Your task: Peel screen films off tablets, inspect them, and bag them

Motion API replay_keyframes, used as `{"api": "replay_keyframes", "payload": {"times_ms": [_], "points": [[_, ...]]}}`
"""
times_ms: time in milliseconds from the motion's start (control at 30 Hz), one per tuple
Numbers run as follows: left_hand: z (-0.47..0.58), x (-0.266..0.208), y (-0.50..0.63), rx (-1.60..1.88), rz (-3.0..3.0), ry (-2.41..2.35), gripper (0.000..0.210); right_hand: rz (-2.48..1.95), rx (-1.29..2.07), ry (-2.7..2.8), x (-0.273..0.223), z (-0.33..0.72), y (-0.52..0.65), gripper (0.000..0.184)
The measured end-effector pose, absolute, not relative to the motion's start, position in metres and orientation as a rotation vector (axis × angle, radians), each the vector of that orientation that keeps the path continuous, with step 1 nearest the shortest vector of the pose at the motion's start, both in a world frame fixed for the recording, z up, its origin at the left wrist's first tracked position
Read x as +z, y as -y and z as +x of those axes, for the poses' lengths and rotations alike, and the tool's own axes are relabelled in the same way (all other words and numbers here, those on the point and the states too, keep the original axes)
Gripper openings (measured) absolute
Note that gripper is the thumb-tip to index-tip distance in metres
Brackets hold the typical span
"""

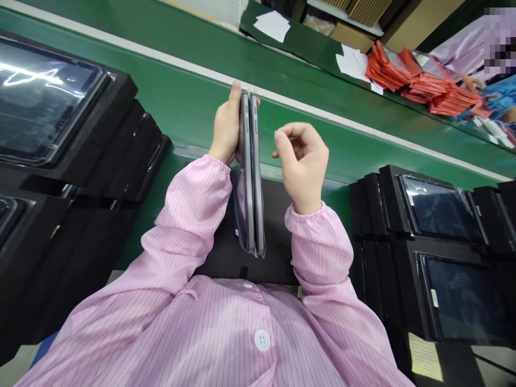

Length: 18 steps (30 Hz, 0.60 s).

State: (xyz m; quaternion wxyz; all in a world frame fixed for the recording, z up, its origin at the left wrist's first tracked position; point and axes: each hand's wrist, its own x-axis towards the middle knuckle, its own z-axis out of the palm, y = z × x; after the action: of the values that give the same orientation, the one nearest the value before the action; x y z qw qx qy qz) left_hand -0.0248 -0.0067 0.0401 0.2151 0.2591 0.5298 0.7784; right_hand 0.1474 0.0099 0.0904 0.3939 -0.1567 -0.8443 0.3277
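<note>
Two grey tablets (253, 177) stand on edge, side by side, with their thin sides turned up toward me. My left hand (228, 126) grips both near their far end, thumb on the left face and fingertips just showing past the right one. Clear film seems to stick out at their near corners. To the right of the tablets, apart from them, my right hand (302, 158) is raised with curled fingers and the thumb near the index finger; whether something small is pinched there is hidden. Below lies a black box or tray (278, 231).
Stacked black trays (100, 145) holding tablets rise at the left, and more black trays (387, 204) stand at the right. A yellow note (425, 356) hangs at lower right. Across the green bench (181, 102) lie white papers (272, 26) and red pouches (435, 83), near another person's sleeve (463, 43).
</note>
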Motion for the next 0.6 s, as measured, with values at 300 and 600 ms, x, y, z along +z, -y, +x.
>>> {"api": "replay_keyframes", "payload": {"times_ms": [300,600], "points": [[-0.019,0.042,0.013,2.183,0.655,-1.517,0.080,-0.266,1.573,2.146,0.074,0.195,0.035,0.069],[-0.013,0.040,0.013,2.163,0.716,-1.536,0.080,-0.360,1.672,1.982,0.063,0.197,0.033,0.065]]}}
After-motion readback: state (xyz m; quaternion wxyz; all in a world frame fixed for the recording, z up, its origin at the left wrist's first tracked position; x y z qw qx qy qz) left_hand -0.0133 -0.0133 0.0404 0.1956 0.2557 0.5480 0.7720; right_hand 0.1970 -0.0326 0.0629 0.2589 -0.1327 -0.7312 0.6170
